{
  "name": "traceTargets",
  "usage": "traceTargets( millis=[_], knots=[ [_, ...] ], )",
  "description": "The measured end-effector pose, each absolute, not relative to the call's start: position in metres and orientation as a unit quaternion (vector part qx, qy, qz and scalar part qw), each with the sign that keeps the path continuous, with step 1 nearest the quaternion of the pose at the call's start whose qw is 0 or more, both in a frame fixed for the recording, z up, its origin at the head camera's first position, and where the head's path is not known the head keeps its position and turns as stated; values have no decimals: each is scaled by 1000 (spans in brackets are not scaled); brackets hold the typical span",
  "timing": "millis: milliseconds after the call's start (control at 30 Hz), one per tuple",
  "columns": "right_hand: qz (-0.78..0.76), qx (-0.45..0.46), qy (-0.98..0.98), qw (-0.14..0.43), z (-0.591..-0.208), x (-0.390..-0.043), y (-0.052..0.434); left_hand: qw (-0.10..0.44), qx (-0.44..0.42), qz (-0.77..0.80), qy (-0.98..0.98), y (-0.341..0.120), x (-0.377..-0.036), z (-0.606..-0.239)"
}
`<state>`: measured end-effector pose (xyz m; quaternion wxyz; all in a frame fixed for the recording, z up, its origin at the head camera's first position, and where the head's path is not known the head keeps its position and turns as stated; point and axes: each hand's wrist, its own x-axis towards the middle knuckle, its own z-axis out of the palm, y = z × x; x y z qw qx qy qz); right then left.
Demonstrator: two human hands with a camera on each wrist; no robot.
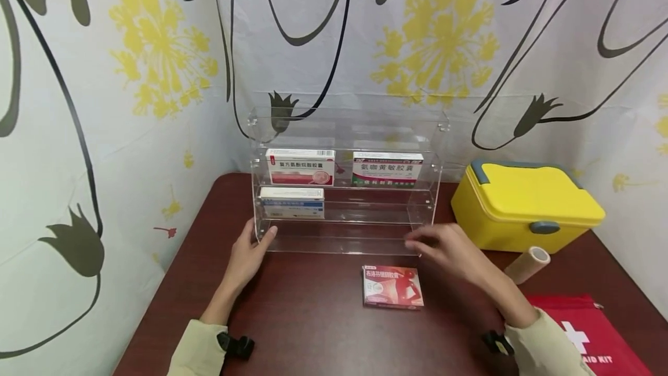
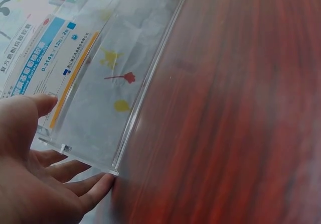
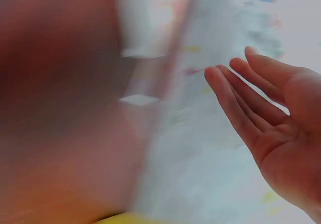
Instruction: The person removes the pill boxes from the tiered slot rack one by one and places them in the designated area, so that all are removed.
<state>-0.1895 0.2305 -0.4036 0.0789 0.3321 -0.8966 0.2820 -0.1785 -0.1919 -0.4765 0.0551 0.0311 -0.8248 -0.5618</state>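
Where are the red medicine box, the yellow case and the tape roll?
Red medicine box [image 1: 393, 286], head view, middle of its top face.
Yellow case [image 1: 527, 193], head view, its lid.
Tape roll [image 1: 527, 264], head view, its side.

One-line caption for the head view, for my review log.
Left hand touches clear acrylic shelf; right hand hovers open above red medicine box.

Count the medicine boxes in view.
4: two on the clear rack's upper shelf, one on its middle shelf, one red box on the table.

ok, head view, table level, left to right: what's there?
left hand → red medicine box → right hand → tape roll → red first aid bag
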Motion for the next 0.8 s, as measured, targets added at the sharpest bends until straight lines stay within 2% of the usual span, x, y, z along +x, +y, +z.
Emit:
traceTargets(
  millis=[133, 267, 433, 800],
  knots=[
    [269, 386, -865, 176, -365, -199, 173, 57, 34, -564, -823, -194, -178, -476],
    [241, 405, -852, 230, -353, -211, 115, 57, 29, -563, -824, -194, -179, -477],
    [209, 381, -870, 231, -362, -225, 75, 53, 20, -568, -821, -191, -181, -478],
    [326, 371, -845, 206, -372, -242, 61, 54, 19, -573, -818, -196, -180, -473]
  ],
)
